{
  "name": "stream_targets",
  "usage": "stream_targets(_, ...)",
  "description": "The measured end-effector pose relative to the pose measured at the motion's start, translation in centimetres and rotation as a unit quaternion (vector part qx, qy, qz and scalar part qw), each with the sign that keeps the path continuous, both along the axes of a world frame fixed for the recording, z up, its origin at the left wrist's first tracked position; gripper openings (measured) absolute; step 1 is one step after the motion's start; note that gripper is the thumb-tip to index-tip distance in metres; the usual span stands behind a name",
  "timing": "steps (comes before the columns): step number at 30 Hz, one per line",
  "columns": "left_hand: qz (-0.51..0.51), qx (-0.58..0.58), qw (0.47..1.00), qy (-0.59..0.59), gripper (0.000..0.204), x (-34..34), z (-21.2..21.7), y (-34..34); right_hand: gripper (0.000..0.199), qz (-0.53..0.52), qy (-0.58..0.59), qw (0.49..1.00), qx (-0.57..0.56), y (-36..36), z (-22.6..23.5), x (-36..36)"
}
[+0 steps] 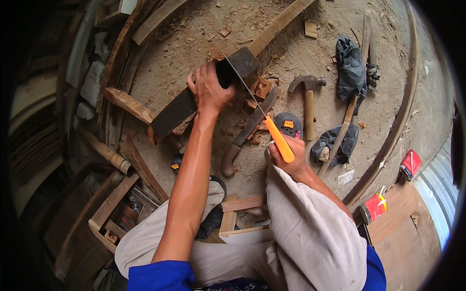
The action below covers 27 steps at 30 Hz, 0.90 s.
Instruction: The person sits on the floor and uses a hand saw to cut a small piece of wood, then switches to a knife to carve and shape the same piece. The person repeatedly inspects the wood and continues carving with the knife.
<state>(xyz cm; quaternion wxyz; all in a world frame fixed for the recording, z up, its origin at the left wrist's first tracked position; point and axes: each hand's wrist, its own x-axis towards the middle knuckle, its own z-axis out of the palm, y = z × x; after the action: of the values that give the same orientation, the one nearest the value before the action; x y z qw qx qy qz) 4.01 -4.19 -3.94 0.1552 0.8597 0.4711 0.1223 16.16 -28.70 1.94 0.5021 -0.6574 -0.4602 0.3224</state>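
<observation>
My left hand (210,90) grips a dark wooden beam (174,113), thumb and fingers spread over its edges. The beam lies at a slant, its far end by a lighter length of wood (279,28). In my right hand (293,159) is the orange handle of a handsaw (278,139), closed in my fingers beside my knee. Seen almost edge-on, the thin saw blade crosses the beam near its far end, just right of my left hand; how deep it sits is not visible. Beneath lies a large knife (248,127) with a wooden handle, among reddish wood scraps.
A claw hammer (308,99) lies to the right of the knife. Beyond it are black plastic bags (350,68) and a long stick (345,121). Red cans (374,207) stand at the right. Wooden planks (128,104) lie at the left, and a dark clog (289,125) is near my right hand.
</observation>
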Motion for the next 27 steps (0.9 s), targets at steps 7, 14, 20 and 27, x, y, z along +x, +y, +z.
stream_targets(7, -0.005, -0.012, 1.000, 0.009, 0.066, -0.1, 0.2, 0.0, 0.011, 0.008, -0.076, 0.997, 0.027, 0.1, 0.0, -0.1)
stream_targets(14, 0.004, -0.021, 1.000, 0.007, 0.073, 0.2, -0.1, 0.0, 0.010, 0.013, -0.050, 0.999, -0.006, -0.7, -0.4, -0.1)
stream_targets(20, 0.006, -0.018, 1.000, -0.003, 0.074, 0.5, 0.3, 0.0, 0.011, 0.002, -0.062, 0.998, 0.003, -1.4, -0.4, 0.1)
stream_targets(27, 0.027, -0.011, 1.000, 0.005, 0.066, 0.5, 0.7, -0.5, 0.009, 0.019, -0.042, 0.999, -0.022, -2.7, -0.1, 0.3)
